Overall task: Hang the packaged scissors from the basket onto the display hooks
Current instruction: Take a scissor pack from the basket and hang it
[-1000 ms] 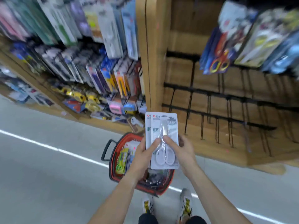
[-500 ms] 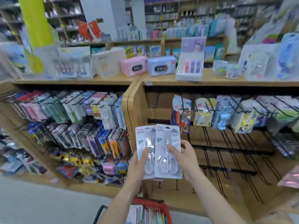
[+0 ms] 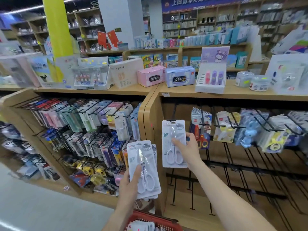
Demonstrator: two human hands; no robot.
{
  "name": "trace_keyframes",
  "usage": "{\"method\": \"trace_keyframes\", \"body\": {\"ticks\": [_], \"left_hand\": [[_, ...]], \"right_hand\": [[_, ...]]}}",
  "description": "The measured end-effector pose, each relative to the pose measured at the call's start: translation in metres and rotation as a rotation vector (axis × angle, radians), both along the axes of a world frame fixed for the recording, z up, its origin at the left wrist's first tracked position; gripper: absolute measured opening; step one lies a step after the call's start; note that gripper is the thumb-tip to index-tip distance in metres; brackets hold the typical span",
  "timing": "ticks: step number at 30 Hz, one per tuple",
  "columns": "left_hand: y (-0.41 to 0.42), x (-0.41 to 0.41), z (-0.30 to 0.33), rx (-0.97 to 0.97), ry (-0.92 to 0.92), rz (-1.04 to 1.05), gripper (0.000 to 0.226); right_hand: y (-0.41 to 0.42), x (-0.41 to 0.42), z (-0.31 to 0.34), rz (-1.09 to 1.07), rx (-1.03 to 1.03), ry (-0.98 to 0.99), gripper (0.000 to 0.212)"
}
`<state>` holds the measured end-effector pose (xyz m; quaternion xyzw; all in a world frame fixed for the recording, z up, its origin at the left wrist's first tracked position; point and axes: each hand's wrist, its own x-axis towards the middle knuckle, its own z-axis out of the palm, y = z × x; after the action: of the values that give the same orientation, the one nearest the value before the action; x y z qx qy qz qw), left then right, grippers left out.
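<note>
My right hand (image 3: 190, 147) grips one pack of white scissors (image 3: 173, 157), held upright in front of the right display bay, left of the hanging red-handled scissors (image 3: 200, 129). My left hand (image 3: 131, 182) holds a small stack of the same white scissor packs (image 3: 143, 165) lower down, in front of the wooden post between the bays. The red basket (image 3: 155, 220) sits below my arms at the bottom edge, with more packs inside. Black display hooks (image 3: 233, 124) stick out along the top row of the right bay; the lower hooks (image 3: 223, 165) are bare.
The left bay (image 3: 83, 130) is packed with hanging stationery on hooks. The wooden shelf top (image 3: 233, 93) carries boxes, clocks and jars. A wooden post (image 3: 150, 114) divides the two bays. Grey floor (image 3: 33, 205) lies at the lower left.
My view rose from the floor and basket to the shelves. The packs, held together in both hands before, are now split: my right hand lifted one pack up and right, my left keeps the rest.
</note>
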<state>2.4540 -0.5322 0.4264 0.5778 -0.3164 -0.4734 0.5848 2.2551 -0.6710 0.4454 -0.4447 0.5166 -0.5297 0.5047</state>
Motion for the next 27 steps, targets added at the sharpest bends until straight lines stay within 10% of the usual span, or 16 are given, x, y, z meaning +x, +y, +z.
{"method": "trace_keyframes", "body": {"ticks": [15, 20, 27], "left_hand": [[-0.042, -0.023, -0.003, 0.023, 0.025, -0.18, 0.036], [-0.049, -0.03, -0.005, 0.011, 0.051, -0.193, 0.034], [-0.061, -0.041, -0.008, -0.007, -0.031, -0.202, 0.037]], "right_hand": [[-0.106, 0.01, -0.009, -0.126, 0.195, 0.183, 0.051], [-0.067, -0.002, -0.006, -0.114, 0.226, 0.378, 0.066], [0.034, 0.006, -0.001, -0.009, 0.127, 0.112, 0.039]]}}
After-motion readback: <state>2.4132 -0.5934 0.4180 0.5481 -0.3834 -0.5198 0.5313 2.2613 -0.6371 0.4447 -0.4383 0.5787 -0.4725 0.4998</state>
